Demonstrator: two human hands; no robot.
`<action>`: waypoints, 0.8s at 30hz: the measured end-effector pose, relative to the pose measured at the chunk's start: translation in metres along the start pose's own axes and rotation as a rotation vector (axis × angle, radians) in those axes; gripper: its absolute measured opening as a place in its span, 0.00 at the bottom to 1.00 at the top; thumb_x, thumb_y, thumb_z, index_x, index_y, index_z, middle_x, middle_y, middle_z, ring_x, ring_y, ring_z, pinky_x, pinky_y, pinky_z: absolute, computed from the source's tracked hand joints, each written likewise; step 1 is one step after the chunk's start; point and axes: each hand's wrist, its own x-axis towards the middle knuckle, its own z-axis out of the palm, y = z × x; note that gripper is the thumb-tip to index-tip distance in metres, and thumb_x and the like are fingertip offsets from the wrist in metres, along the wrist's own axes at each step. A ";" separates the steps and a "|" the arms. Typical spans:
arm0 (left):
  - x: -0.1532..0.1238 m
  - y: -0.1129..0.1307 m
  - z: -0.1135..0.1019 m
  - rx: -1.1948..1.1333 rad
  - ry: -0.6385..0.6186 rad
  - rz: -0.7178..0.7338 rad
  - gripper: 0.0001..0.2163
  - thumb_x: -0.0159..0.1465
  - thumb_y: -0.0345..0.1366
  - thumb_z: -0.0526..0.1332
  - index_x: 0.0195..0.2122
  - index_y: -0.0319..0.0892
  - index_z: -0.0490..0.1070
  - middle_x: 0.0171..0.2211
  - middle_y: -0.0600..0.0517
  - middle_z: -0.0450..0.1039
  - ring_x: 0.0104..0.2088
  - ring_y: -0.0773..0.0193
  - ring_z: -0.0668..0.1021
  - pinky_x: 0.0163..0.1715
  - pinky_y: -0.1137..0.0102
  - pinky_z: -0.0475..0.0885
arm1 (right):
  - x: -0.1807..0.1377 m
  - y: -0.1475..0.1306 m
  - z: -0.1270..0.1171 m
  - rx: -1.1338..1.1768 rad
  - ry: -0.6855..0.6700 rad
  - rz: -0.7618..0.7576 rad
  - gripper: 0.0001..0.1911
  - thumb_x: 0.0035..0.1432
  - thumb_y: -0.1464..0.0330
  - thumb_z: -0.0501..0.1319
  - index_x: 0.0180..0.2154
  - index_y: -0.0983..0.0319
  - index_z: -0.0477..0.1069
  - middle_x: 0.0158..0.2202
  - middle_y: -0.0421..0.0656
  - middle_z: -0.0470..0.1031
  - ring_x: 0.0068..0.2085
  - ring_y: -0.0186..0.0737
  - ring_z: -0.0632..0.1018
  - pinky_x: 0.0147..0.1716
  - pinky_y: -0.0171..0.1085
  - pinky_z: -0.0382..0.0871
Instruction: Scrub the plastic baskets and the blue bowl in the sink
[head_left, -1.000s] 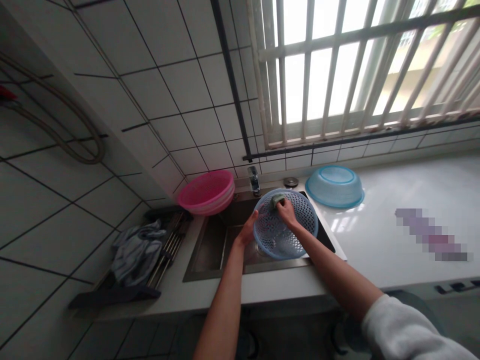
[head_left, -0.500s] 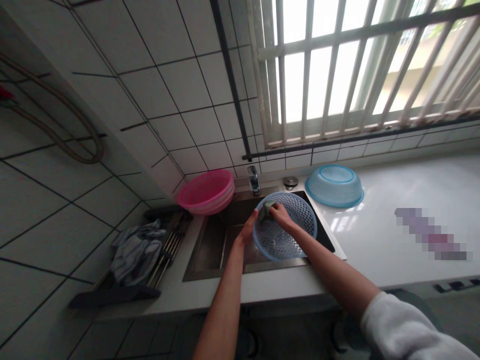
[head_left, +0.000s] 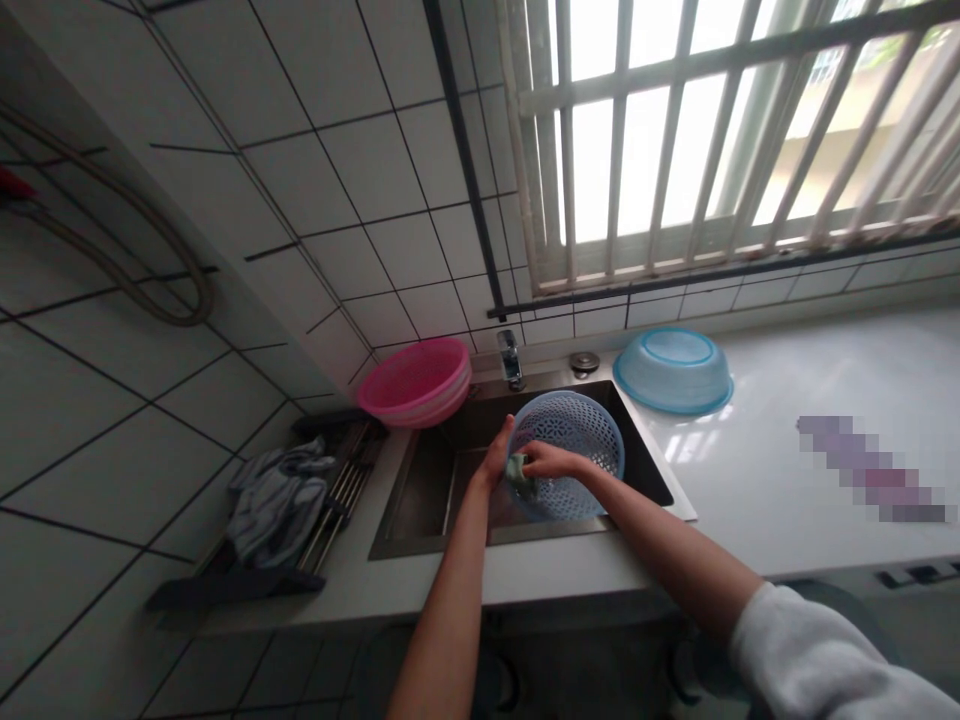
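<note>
A light blue plastic colander [head_left: 600, 430] with a perforated wall is held tilted over the metal sink [head_left: 420, 500]. My left hand [head_left: 496, 455] grips its left rim, thumb up, the other fingers hidden behind the wall. Inside it, my right hand [head_left: 546, 460] is closed on a greenish cloth [head_left: 519, 474] pressed against the left inner side, close to my left hand. The cloth is bunched, and part of it is covered by my fingers.
Behind the sink stands a faucet [head_left: 510, 360], with a pink basin [head_left: 416, 385] to its left. An upturned blue basin [head_left: 673, 372] rests on the counter at right, near a drain plug [head_left: 584, 362]. At left, a striped cloth [head_left: 277, 500] lies on a rack [head_left: 337, 500].
My right hand and the cloth have moved down and left along the colander's inside, toward the near rim. The colander has tilted slightly; my left hand keeps its hold.
</note>
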 end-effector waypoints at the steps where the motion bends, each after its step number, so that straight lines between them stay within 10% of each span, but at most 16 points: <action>1: -0.001 0.001 0.001 -0.022 -0.016 -0.018 0.32 0.63 0.65 0.63 0.50 0.40 0.82 0.50 0.43 0.83 0.61 0.43 0.76 0.69 0.51 0.60 | 0.002 -0.001 -0.004 0.041 0.126 -0.017 0.07 0.48 0.67 0.60 0.28 0.63 0.74 0.27 0.39 0.73 0.29 0.34 0.70 0.32 0.33 0.65; 7: -0.005 0.007 0.014 -0.195 -0.196 -0.078 0.31 0.65 0.63 0.62 0.54 0.41 0.80 0.51 0.43 0.83 0.61 0.43 0.77 0.66 0.50 0.65 | 0.006 -0.009 -0.037 0.371 0.956 0.018 0.12 0.51 0.59 0.59 0.33 0.61 0.72 0.32 0.42 0.76 0.33 0.38 0.73 0.35 0.35 0.69; 15: -0.001 0.001 0.001 -0.081 -0.076 -0.088 0.32 0.63 0.64 0.62 0.50 0.38 0.82 0.45 0.43 0.85 0.59 0.43 0.78 0.65 0.52 0.66 | 0.002 -0.006 -0.001 0.165 0.202 -0.001 0.09 0.50 0.62 0.66 0.28 0.62 0.73 0.26 0.39 0.73 0.28 0.36 0.70 0.30 0.33 0.65; 21: -0.002 0.002 0.014 -0.135 -0.150 -0.030 0.29 0.64 0.60 0.64 0.53 0.41 0.79 0.50 0.44 0.82 0.61 0.45 0.76 0.64 0.54 0.66 | 0.005 -0.004 -0.034 0.411 0.932 0.077 0.15 0.51 0.55 0.61 0.32 0.60 0.70 0.29 0.41 0.74 0.31 0.38 0.71 0.31 0.34 0.67; 24: -0.006 0.007 0.015 -0.040 -0.085 0.019 0.23 0.62 0.53 0.69 0.53 0.44 0.76 0.50 0.47 0.81 0.56 0.50 0.78 0.59 0.57 0.69 | 0.004 -0.005 -0.041 0.470 0.930 0.109 0.16 0.50 0.53 0.61 0.32 0.60 0.68 0.29 0.40 0.72 0.30 0.37 0.71 0.31 0.35 0.68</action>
